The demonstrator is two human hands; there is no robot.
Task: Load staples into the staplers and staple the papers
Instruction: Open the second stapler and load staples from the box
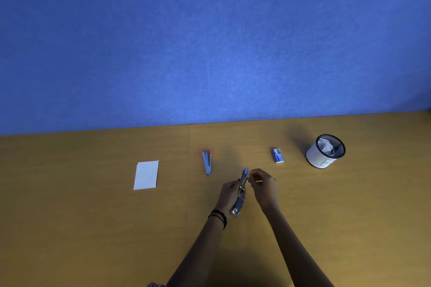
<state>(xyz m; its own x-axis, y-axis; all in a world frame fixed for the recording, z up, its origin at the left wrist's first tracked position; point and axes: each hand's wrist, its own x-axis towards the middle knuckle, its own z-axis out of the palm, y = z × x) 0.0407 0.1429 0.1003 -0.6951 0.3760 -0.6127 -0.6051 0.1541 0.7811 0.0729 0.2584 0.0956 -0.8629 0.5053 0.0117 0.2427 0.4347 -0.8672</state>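
My left hand (229,196) grips a blue stapler (240,202) above the wooden desk (93,228), its metal end pointing toward me and its far end swung open. My right hand (263,184) pinches at the stapler's open top end; whether it holds staples is too small to tell. A second blue stapler with pink ends (207,162) lies flat on the desk further back and to the left. A small blue and white staple box (278,155) rests to the right. A white stack of papers (146,175) lies at the left.
A black mesh cup (326,151) with a white label and crumpled paper inside stands at the right. A blue partition wall (210,42) rises along the desk's far edge. Black bands circle my left wrist.
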